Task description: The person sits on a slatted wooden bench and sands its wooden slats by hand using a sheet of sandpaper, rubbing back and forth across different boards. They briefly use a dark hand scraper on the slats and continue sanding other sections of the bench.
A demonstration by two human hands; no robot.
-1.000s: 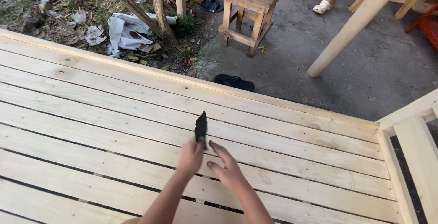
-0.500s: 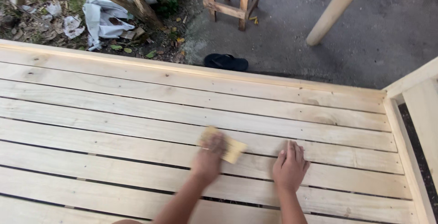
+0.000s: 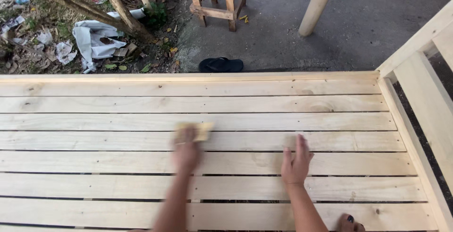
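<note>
My left hand presses a small tan sheet of sandpaper flat onto a slat of the pale wooden slatted frame. The hand and the sheet are blurred with motion. My right hand lies flat, fingers together, on a slat to the right and holds nothing. Both forearms reach in from the bottom edge.
A raised wooden side rail runs along the frame's right. Beyond the far edge lie a black sandal, a wooden stool, a round post, branches and white litter on the ground. Painted toes show at the bottom right.
The dark side of the sheet stood upright between both hands a second ago; now it lies flat under my left hand, rubbing the slat. My right hand has moved right and rests flat.
</note>
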